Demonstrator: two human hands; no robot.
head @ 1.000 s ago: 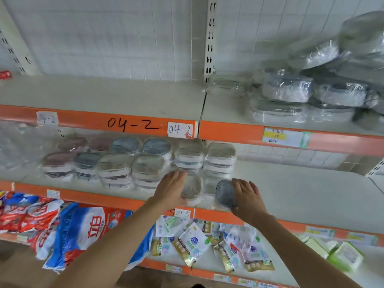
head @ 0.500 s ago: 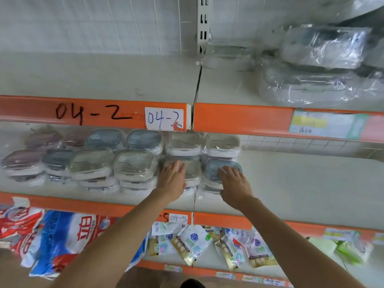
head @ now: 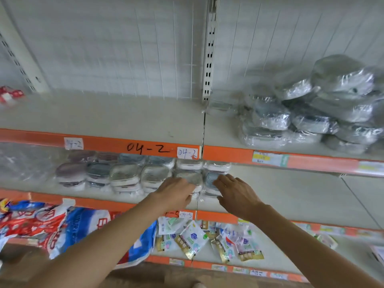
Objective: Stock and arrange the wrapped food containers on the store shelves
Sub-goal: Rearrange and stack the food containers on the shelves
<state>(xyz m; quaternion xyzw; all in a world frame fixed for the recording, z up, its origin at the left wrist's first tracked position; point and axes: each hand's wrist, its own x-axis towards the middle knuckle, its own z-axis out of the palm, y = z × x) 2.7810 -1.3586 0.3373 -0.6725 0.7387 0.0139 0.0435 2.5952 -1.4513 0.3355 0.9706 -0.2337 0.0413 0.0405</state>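
Fingers of both hands lie flat on front-row containers (head: pixel 192 179) beside bare shelf (head: pixel 291 194) rightward.

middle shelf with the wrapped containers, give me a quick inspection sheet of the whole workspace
surface: middle shelf, bare to the right of the containers
job's things: wrapped containers stacked in rows at the left; white-lidded one and blue-lidded one at the front right end
clutter: loose wrapped bundles piled on the upper shelf; sachets and printed bags below
grips: left hand on the white-lidded container; right hand touches the blue-lidded one
cables: nothing seen
surroundings: orange shelf edges marked 04-2, white slotted back panel
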